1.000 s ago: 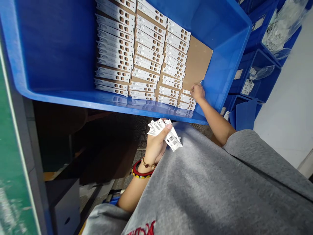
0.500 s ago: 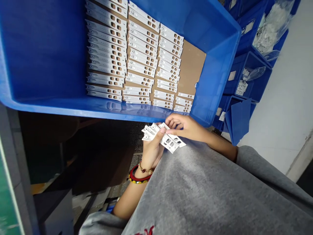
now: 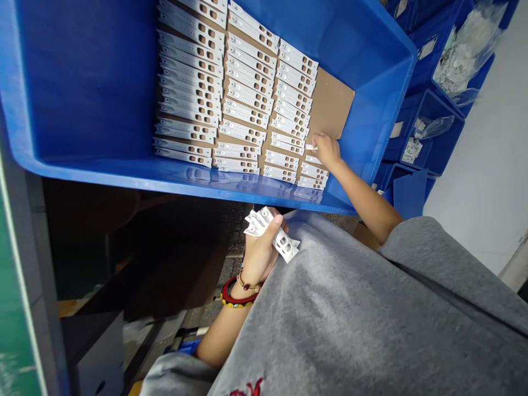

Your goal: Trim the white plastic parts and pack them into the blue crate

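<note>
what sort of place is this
Likely a factory or workshop: a large blue bin holds rows of matching white parts on brown cardboard, and more blue bins beyond it hold small white pieces and clear plastic.

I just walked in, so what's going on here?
A person's left hand holds a small bunch of slotted white strips outside the large blue bin. The right hand is inside it, fingers on another white strip at the end of the shortest row. More white strips lie in rows on the cardboard.
</note>
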A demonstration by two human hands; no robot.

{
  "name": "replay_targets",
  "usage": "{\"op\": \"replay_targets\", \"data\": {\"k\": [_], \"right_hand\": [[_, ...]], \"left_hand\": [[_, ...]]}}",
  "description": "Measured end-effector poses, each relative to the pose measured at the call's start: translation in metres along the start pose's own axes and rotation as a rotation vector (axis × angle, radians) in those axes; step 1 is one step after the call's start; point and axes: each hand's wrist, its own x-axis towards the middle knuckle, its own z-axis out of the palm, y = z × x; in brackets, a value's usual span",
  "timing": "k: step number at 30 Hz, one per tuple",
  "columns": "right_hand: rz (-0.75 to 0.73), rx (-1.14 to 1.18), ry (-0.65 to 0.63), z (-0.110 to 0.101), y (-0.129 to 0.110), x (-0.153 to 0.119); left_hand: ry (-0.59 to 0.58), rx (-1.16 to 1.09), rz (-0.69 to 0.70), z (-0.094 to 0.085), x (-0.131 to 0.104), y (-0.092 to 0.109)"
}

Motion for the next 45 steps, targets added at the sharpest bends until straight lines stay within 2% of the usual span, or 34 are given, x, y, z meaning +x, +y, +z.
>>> {"op": "replay_targets", "data": {"k": [5,12,16,21,30,34,40,45], "right_hand": [[0.035,-0.045,-0.074,0.026,0.016,0.003],[0.023,0.047,-0.067,0.046,0.038,0.006],[0.041,0.047,-0.043,0.049,0.039,0.004],[-0.025,0.002,-0.002,0.047,0.035,0.005],[-0.030,-0.082,-0.062,0.037,0.039,0.008],[-0.011,-0.067,-0.049,0.035,0.041,0.008],[0.009,-0.044,-0.054,0.045,0.042,0.008],[0.077,0.051,-0.115,0.056,0.047,0.013]], "left_hand": [[-0.010,0.050,-0.001,-0.005,0.002,-0.002],[-0.009,0.073,-0.006,-0.006,0.003,-0.004],[-0.013,0.068,-0.031,-0.007,0.003,-0.004],[0.012,0.055,-0.042,-0.007,0.003,-0.003],[0.001,0.046,-0.056,-0.008,0.003,-0.003],[0.001,0.050,-0.053,-0.008,0.003,-0.004],[0.000,0.059,-0.049,-0.008,0.003,-0.003],[0.014,0.056,-0.058,-0.007,0.003,-0.003]]}}
